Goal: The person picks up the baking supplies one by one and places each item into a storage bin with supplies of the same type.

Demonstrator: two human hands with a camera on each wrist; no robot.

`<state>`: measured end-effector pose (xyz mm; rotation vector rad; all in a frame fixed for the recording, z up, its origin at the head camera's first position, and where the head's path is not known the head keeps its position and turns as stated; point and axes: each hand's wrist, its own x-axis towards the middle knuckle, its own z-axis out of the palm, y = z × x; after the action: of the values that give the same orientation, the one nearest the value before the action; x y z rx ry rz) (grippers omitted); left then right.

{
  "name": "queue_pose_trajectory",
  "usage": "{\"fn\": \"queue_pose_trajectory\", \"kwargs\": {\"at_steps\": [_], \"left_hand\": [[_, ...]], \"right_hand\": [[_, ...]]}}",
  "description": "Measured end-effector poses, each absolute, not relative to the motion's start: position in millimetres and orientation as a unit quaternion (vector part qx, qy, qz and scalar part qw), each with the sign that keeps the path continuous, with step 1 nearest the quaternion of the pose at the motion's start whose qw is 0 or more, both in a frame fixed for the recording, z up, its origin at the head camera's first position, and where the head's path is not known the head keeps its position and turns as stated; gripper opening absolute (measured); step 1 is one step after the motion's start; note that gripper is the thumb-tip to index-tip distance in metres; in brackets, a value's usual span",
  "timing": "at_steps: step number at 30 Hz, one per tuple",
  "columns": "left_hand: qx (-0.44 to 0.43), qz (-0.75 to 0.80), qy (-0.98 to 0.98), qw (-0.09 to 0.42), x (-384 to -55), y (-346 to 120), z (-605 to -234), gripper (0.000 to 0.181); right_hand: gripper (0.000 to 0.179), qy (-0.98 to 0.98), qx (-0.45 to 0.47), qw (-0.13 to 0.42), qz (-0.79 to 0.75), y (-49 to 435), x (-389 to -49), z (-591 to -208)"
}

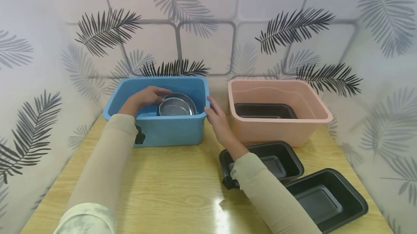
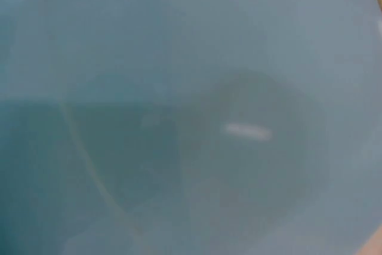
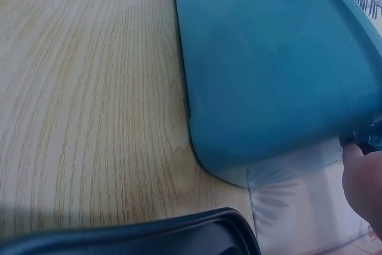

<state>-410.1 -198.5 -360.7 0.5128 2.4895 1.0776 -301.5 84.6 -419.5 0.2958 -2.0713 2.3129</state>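
A blue plastic tub (image 1: 169, 131) stands at the back left of the table. Inside it are round metal pans (image 1: 177, 107), one overlapping another. My left hand (image 1: 146, 96) reaches over the tub's front rim, its thumb and fingertips at the pans' left edge; whether they pinch that edge I cannot tell. At the tub's right front corner, my right hand (image 1: 219, 122) holds the rim between thumb and fingers. The right wrist view shows that thumb (image 3: 361, 174) against the tub's side (image 3: 274, 70). Only blurred blue plastic (image 2: 179, 40) fills most of the left wrist view.
A pink tub (image 1: 267, 129) stands at the back right with a dark rectangular pan (image 1: 265, 111) in it. Two black loaf pans (image 1: 273, 165) (image 1: 320, 205) lie before it, partly beneath my right forearm. The patterned wall (image 1: 221, 46) rises behind the tubs.
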Motion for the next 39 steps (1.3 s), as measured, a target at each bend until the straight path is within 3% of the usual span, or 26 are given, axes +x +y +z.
{"fn": "queue_pose_trajectory", "kwargs": {"at_steps": [12, 19, 28, 39], "left_hand": [[0.159, 0.429, 0.871, 0.181, -406, -198, -355, 0.052], [0.171, 0.448, 0.864, 0.151, -399, -193, -347, 0.048], [0.192, 0.482, 0.847, 0.113, -373, -186, -334, 0.044], [0.214, 0.497, 0.838, 0.075, -336, -184, -327, 0.045]], "right_hand": [[0.053, -0.664, 0.096, -0.002, 0.742, 86, -301, -416], [0.054, -0.679, 0.098, -0.001, 0.727, 87, -302, -415], [0.053, -0.692, 0.092, 0.028, 0.716, 87, -300, -418], [0.054, -0.693, 0.084, 0.015, 0.716, 89, -303, -415]]}}
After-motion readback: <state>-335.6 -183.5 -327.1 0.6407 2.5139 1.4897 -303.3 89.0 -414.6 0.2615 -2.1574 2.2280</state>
